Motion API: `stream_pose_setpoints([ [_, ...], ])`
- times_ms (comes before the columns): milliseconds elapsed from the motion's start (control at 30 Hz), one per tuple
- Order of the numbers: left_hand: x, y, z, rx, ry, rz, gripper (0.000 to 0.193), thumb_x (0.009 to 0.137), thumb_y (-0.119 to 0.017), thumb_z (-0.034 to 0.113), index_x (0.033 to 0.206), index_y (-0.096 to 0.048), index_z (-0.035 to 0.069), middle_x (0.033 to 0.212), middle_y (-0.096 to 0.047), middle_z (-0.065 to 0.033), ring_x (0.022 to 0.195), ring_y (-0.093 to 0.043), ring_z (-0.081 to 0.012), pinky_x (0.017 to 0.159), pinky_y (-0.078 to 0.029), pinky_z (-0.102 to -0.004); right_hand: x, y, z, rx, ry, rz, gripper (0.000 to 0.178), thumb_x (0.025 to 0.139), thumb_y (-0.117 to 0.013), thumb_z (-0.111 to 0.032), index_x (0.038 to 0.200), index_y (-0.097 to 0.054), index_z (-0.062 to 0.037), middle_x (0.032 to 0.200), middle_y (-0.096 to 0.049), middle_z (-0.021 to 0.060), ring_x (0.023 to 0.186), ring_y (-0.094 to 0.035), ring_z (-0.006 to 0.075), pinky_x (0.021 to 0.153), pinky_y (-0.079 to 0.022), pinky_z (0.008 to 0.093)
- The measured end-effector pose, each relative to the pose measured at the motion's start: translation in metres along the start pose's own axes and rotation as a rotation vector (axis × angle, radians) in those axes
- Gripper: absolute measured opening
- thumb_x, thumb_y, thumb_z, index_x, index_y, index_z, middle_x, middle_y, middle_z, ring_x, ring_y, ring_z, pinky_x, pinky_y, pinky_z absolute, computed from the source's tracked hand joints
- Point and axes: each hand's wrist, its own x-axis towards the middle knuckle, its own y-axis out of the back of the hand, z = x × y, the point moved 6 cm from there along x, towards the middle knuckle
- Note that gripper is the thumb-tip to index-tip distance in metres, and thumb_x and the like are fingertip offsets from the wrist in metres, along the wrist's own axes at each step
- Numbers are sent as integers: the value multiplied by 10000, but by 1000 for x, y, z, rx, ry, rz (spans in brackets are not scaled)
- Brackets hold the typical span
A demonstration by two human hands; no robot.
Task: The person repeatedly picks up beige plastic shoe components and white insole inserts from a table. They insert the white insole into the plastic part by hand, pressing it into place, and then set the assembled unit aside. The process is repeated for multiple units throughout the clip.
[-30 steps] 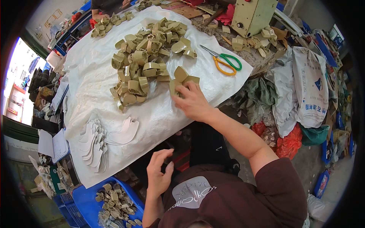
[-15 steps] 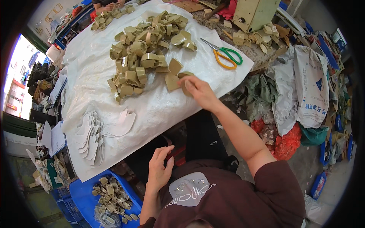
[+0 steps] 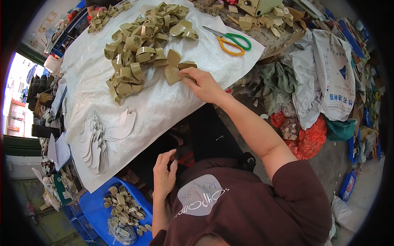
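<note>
My right hand (image 3: 201,84) is at the near right end of a heap of glossy olive-green curved pieces (image 3: 135,53) on a white sheet (image 3: 152,102). Its fingers close on the edge of an olive-green piece (image 3: 171,75). Beside it are another flat-looking piece (image 3: 174,58) and a curved one (image 3: 188,64) just beyond the knuckles. My palm hides what lies beneath. My left hand (image 3: 165,174) hovers over my lap, holding nothing, fingers loosely bent and apart. Scissors (image 3: 232,42) with one green and one orange handle lie to the right of the heap.
White cut-out shapes (image 3: 93,143) lie stacked at the near left of the sheet, with loose ones (image 3: 123,126) alongside. A blue tub (image 3: 92,201) of small olive parts stands below left. White sacks (image 3: 334,78) and red bags (image 3: 310,141) crowd the right. Another person's arm shows far left.
The view has shifted, so the table sits higher and further left. My right hand has turned slightly, its fingertips now on the olive-green piece's edge. My left hand stays free over my lap.
</note>
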Motion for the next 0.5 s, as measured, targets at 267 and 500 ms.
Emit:
stream_pose_setpoints([
  [267,-11,-6,-2,39,12,15,335,833,-586,23,1168,-575,27,1004,-576,-142,887,-600,-254,764,-473,-324,-4,-1,1,-52,49,57,236,904,-550,-116,1116,-592,-21,1052,-638,143,931,-619,300,816,-479,351],
  [500,-23,-18,-8,47,66,-42,336,846,-587,46,1182,-580,41,1010,-589,-156,902,-610,-267,756,-486,-331,-6,-6,4,-90,127,109,245,886,-563,-110,1116,-588,-32,1071,-630,137,951,-612,326,820,-482,377],
])
